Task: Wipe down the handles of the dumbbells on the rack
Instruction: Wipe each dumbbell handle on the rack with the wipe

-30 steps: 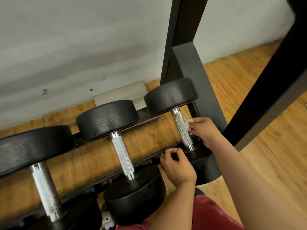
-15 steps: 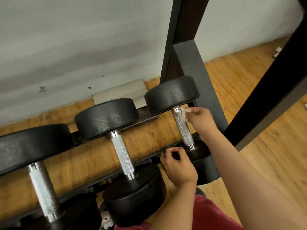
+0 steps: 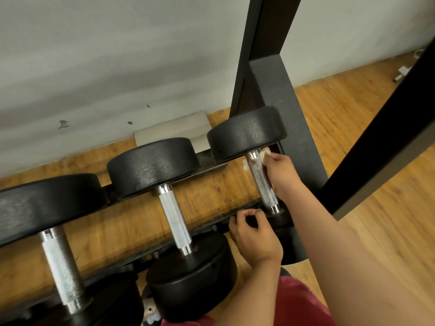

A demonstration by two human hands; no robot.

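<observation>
Three black dumbbells lie across the rack rails (image 3: 207,170), each with a knurled metal handle. My right hand (image 3: 281,175) grips a small white wipe (image 3: 263,153) around the right dumbbell's handle (image 3: 261,182), high up near its far weight (image 3: 247,132). A bit of the wipe also shows on the handle's left side. My left hand (image 3: 254,238) grips the front rail just left of that dumbbell's near weight, fingers curled over the rail. The middle handle (image 3: 175,222) and the left handle (image 3: 62,267) are untouched.
The rack's black upright post (image 3: 261,43) and its foot (image 3: 296,118) stand right behind the right dumbbell. A thick black bar (image 3: 386,128) slants across the right side. Wooden floor (image 3: 388,220) extends to the right, and a grey wall is behind. A flat grey plate (image 3: 174,130) lies by the wall.
My right hand has slid the wipe up the right dumbbell's handle from its middle to the top by the far weight. My left hand has stayed on the front rail.
</observation>
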